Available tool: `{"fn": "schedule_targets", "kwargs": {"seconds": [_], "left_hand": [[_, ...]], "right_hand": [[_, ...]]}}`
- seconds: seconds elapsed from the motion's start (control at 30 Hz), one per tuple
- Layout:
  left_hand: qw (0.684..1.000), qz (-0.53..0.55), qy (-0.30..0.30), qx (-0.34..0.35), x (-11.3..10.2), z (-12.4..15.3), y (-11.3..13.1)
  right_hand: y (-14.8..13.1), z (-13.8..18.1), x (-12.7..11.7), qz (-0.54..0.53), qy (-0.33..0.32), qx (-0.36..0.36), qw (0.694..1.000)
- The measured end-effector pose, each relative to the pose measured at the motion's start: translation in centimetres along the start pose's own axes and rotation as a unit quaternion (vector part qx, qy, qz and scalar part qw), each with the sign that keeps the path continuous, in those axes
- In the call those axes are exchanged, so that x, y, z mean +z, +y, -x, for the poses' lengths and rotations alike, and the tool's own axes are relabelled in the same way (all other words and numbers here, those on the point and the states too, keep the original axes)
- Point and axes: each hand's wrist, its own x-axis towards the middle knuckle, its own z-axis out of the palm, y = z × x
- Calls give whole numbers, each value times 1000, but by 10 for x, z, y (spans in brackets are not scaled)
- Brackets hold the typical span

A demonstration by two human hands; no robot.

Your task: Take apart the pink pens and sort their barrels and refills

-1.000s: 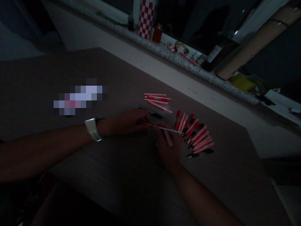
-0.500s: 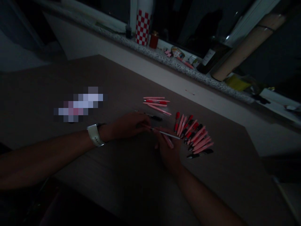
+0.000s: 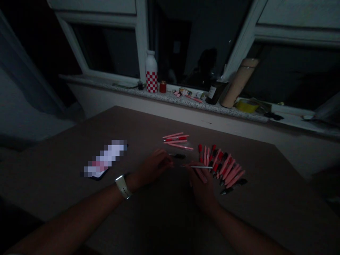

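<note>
My left hand (image 3: pixel 158 163), a watch on its wrist, is closed in a pinch around something small and pinkish that I cannot make out in the dim light. Across from it, my right hand (image 3: pixel 204 187) is closed around a pink pen barrel (image 3: pixel 201 175). A thin white pen refill (image 3: pixel 199 166) with a metal tip also lies in its fingers, pointing at my left hand across a small gap. Just beyond my hands lies a black pen (image 3: pixel 179 156). Behind it is a small group of pink and red pens (image 3: pixel 176 141). Many pink, red and black pens (image 3: pixel 223 164) fan out beside my right hand.
A lit phone (image 3: pixel 106 161), its screen blurred out, lies on the table (image 3: pixel 127 124) to the left. The windowsill behind holds a checkered bottle (image 3: pixel 151 76), an orange jar (image 3: pixel 163 87), a leaning cardboard tube (image 3: pixel 239 85) and a yellow item (image 3: pixel 246 105).
The view has tilted up and levelled, showing more of the window. My left fingers have drawn away from the refill's tip, leaving a gap. My right hand keeps its hold.
</note>
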Motion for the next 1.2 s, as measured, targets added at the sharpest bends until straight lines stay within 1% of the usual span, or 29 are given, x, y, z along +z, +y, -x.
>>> {"fn": "schedule_targets", "kwargs": {"seconds": [0.07,0.2,0.27,0.47,0.7,0.87,1.03,1.13,1.2], "left_hand": [[1000,9,12,-2,-2,1,0],[997,32,62,24,-4,7,3],[995,35,83,31,-5,9,5],[995,26,87,38,-2,10,4],[991,47,125,23,6,9,-5],[992,59,108,-11,8,8,-8],[994,59,91,-22,10,7,-12],[995,56,75,-33,12,6,-14],[997,49,52,-15,12,6,-13]], "right_hand": [[3,0,0,-19,15,4,1000],[1,1,1,-10,3,5,1000],[-3,2,2,0,7,1,1000],[-5,3,3,10,15,10,1000],[-2,1,1,15,14,20,1000],[1,1,0,7,17,26,999],[1,0,-1,17,19,23,999],[0,-1,-1,33,17,8,999],[-2,-1,-1,32,9,-15,999]]}}
